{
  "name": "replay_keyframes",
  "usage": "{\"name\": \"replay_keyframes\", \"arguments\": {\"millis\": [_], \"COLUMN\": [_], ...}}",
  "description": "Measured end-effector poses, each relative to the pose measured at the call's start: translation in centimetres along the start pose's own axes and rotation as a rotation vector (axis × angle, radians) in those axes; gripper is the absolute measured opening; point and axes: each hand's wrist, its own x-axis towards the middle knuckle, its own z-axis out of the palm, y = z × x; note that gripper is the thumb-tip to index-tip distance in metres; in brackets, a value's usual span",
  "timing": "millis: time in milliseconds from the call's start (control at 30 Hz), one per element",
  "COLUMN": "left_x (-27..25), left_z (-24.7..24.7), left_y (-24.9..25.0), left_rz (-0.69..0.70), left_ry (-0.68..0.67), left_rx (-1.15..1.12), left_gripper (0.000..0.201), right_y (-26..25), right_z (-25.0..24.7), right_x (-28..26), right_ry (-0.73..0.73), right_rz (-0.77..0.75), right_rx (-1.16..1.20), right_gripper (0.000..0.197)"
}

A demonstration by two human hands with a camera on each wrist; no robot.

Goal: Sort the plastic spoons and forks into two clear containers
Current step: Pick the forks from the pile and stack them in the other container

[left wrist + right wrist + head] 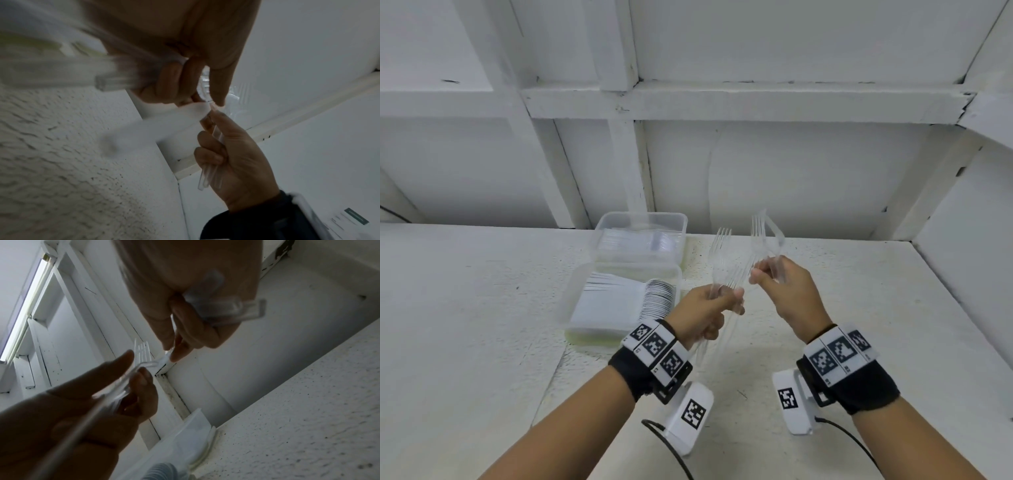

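Clear plastic forks point(720, 250) stand up out of both hands above the white table point(859, 308), tines pointing up and away from the person. The left hand point(705, 313) has its fingers curled round a bundle of handles, with one fork head rising above its thumb. The right hand point(787, 291) pinches a second small bunch point(765, 236) between thumb and fingertips, and the two hands nearly meet at the fingertips.

The head view alone shows where the sorted pieces lie: the near container point(619, 301), left of the left hand, holds a neat row of stacked spoons point(659, 298), and the far container point(642, 236) just behind it holds clear cutlery too faint to tell apart.

The left wrist view shows what the head view hides: the square handle ends point(107, 82) sticking out below the curled fingers point(172, 78), blurred, and the right hand point(242, 162) from its palm side with two handles point(207, 177) running down under its bent fingers.

The right wrist view gives the underside of the right hand point(185, 288), handle ends point(242, 308) jutting past the palm, and the left hand point(82, 402), dark in the foreground, holding a fork point(141, 350) with its tines sharp against the wall.

Both wrists carry black bands with printed square markers point(654, 346).
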Motion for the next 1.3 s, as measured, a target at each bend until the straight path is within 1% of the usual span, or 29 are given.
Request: {"name": "replay_keyframes", "arguments": {"millis": [100,133,233,267,333,433,533,633,733,800,867,967,1033,1100,1200,1300], "left_x": [-0.4,-0.3,-0.1,-0.1,0.0,0.0,-0.2,-0.4,-0.5,-0.7,-0.9,-1.1,-1.2,-1.3,-1.3,-1.6], "left_z": [-0.6,-0.7,-0.9,-0.8,-0.6,-0.3,-0.2,0.0,0.2,0.2,0.0,-0.7,-1.2,-1.4,-1.4,-1.2], "left_y": [-0.4,-0.6,-0.9,-1.0,-1.1,-1.2,-1.1,-1.1,-1.5,-1.7,-1.6,-1.8,-2.0,-2.1,-2.0,-2.0], "left_rz": [-0.035,-0.046,-0.075,-0.084,-0.085,-0.056,-0.03,-0.032,0.001,0.054,0.081,0.08,0.069,0.048,-0.011,-0.003], "left_ry": [0.107,0.135,0.186,0.187,0.162,0.13,0.117,0.114,0.147,0.16,0.179,0.223,0.25,0.265,0.248,0.2], "left_rx": [-0.08,-0.106,-0.149,-0.172,-0.23,-0.262,-0.272,-0.276,-0.183,-0.142,-0.161,-0.201,-0.172,-0.141,-0.177,-0.201], "left_gripper": [0.033,0.034,0.025,0.021,0.02,0.025,0.027,0.03,0.041,0.037,0.027,0.018,0.019,0.024,0.034,0.032], "right_y": [-0.5,-0.7,-1.4,-1.5,-1.4,-0.8,-0.6,-0.1,0.0,-0.1,-0.1,-0.2,-0.5,-1.0,-1.5,-1.5], "right_z": [0.2,0.2,0.7,1.1,2.1,3.4,4.0,4.2,4.2,4.2,4.1,3.5,3.0,2.5,2.5,3.2], "right_x": [0.0,-0.1,-0.6,-0.8,-1.2,-1.6,-1.8,-1.8,-1.9,-2.0,-2.0,-1.7,-1.6,-1.5,-1.8,-2.1], "right_ry": [-0.003,-0.025,-0.135,-0.165,-0.19,-0.148,-0.072,-0.07,-0.083,-0.081,-0.05,0.008,0.026,0.016,-0.028,-0.059], "right_rz": [-0.009,-0.004,0.015,0.025,0.048,0.085,0.125,0.077,0.056,0.066,0.076,0.087,0.085,0.07,0.054,0.085], "right_rx": [0.034,0.062,0.126,0.139,0.152,0.19,0.167,0.094,0.059,0.071,0.09,0.129,0.168,0.2,0.238,0.274], "right_gripper": [0.007,0.006,0.008,0.01,0.012,0.012,0.022,0.008,0.013,0.015,0.023,0.023,0.016,0.011,0.009,0.009]}}
